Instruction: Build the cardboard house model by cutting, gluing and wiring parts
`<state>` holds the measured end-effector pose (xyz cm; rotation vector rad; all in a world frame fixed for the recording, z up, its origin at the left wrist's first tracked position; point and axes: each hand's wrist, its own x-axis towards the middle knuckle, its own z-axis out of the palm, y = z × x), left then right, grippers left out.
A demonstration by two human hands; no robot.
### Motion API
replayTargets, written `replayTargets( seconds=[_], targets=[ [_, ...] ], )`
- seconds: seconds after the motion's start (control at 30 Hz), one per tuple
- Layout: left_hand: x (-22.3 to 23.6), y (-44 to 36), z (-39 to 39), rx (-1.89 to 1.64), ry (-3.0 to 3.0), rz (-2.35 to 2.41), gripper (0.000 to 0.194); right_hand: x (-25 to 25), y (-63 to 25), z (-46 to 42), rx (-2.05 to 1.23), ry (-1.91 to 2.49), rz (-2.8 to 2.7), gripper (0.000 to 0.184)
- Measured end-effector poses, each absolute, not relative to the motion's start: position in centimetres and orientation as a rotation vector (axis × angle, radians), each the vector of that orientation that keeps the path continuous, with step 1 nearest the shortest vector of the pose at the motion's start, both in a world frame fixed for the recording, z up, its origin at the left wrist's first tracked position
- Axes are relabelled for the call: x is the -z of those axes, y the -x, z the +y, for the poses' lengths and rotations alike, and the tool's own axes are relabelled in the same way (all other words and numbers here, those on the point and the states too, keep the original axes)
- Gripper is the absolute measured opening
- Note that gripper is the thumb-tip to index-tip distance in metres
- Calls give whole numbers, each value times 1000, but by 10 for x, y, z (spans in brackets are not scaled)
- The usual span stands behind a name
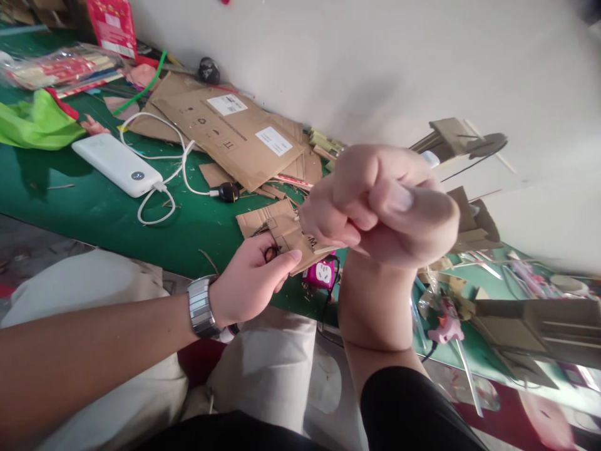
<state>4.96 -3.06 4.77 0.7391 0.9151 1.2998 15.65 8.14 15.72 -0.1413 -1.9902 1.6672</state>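
Low over the table's front edge, my left hand (246,272) is closed on a folded piece of cardboard (303,244), thumb on top and fingers beneath. A small black loop (271,253) shows at its fingers; I cannot tell what it belongs to. My right hand (385,207) is raised close to the camera, beyond the cardboard's right end and partly covering it. Its fingers are curled in and the thumb presses against them. Whatever they pinch, if anything, is hidden.
A white power bank (117,164) with a looped white cable (185,153) lies left on the green table (197,235). Behind is a flat cardboard box (244,150). A pink power socket (322,274), pink glue gun (446,329) and cardboard structures (530,326) are to the right.
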Motion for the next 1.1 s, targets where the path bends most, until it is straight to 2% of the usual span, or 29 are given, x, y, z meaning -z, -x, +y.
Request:
replayTargets(
  seconds=[0.13, 0.43, 0.53, 0.7, 0.83, 1.03, 1.1],
  targets=[
    [-45, -49, -32, -1283, -776, 948, 37, -155, -152, 74, -1572, 388, -1886, 48],
    [-43, -48, -30, -1309, -802, 911, 35, -159, -165, 78, -1462, 111, -2152, 50],
    [-41, -48, -30, -1310, -785, 908, 36, -158, -162, 76, -1416, 162, -2083, 51],
    [-38, -51, -30, -1288, -742, 892, 34, -157, -148, 69, -1316, 502, -1835, 61],
    [-38, -52, -30, -1275, -731, 871, 30, -157, -143, 74, -1368, 540, -1755, 69],
    [-34, -51, -30, -1276, -737, 901, 29, -143, -144, 101, -1377, 444, -1686, 64],
    [-34, -52, -30, -1274, -729, 906, 30, -139, -145, 108, -1356, 423, -1637, 55]
  ],
)
